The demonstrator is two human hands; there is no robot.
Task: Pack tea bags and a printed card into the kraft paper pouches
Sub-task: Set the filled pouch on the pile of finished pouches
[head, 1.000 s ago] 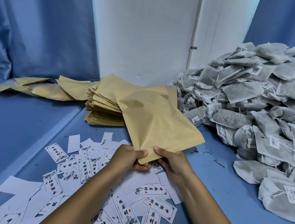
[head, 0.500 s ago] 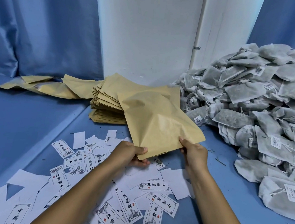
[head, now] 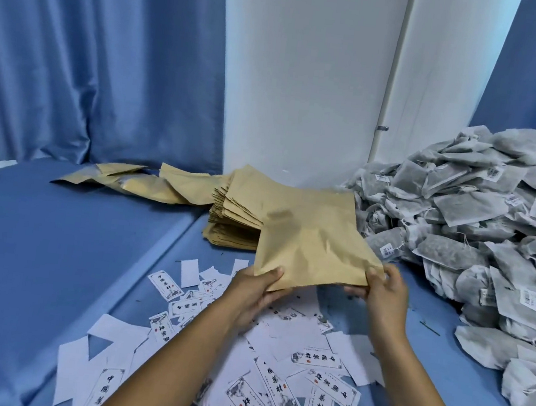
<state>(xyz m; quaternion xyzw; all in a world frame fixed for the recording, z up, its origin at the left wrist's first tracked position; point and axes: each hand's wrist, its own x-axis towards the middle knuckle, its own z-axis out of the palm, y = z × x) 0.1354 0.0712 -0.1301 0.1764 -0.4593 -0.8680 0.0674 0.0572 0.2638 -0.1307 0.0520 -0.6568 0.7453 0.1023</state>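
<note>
Right hand (head: 383, 292) shifted along kraft pouch (head: 313, 251) edge from beside left hand (head: 258, 293) out to far corner. Pouch now spans between both sets of fingers, lifted higher off the cards.

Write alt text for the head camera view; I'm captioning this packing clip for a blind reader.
Two hands hold one kraft paper pouch by its near edge, left hand and right hand at its corners, above scattered printed cards on a blue surface. A stack of empty pouches lies behind, and a big heap of tea bags sits to the right.
</note>
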